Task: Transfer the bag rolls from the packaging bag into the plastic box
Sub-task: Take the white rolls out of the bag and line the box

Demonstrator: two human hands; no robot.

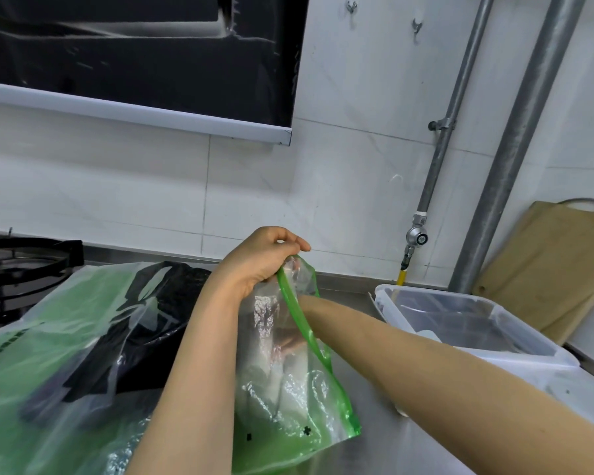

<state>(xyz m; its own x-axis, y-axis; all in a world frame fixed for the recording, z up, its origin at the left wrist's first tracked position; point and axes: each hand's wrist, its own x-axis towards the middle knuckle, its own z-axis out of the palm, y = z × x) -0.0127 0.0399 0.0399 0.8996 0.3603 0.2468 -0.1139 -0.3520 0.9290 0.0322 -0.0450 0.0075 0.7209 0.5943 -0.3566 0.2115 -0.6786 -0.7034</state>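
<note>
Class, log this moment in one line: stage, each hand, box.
stage: reaching into packaging bag; left hand: pinches bag mouth; right hand: inside bag, grip unclear; plastic box: open

**Figure: your arms as the head camera sees them.**

(a) Left forearm (199, 371): bare along its whole visible length, from the lower frame edge up to the wrist, slender and smooth.

(b) Left grip (264, 258): a bare hand; the knuckles and the creases at the wrist show plainly.

(c) Right forearm (426, 365): likewise bare, from the right frame edge to the wrist, broadening towards you.

(d) Right grip (288, 341): visible only as a blurred shape past the wrist; you cannot make out its fingers.
</note>
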